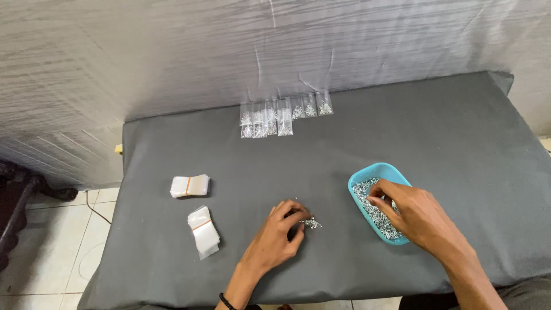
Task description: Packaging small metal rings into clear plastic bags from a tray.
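Item one, largest: the table [447,138], covered in dark grey cloth. I see its near edge cut off by the bottom of the frame, and its left end drops toward a tiled floor [51,258].

Item two: the wall covering [172,51] behind it, pale and ridged; I cannot tell its material.

Item three: my right hand [410,212], reaching into the blue tray [383,170]. The fingertips pinch down among the small metal pieces [373,209] in the tray; whether any piece is actually gripped is hidden by the fingers, so I cannot tell. The hand covers the tray's right rim.

Item four: my left hand [281,232], resting on the cloth just left of the tray, fingers curled and closed on a small clear bag [310,223] with silvery bits showing at its open side. Most of the bag is hidden under the fingers. A dark band sits at that wrist.

Item five: two banded stacks of empty clear bags [196,209], well left of the left hand.

Item six: a row of filled little bags [281,115] at the far edge against the wall; contents too small to make out beyond a silvery glint.
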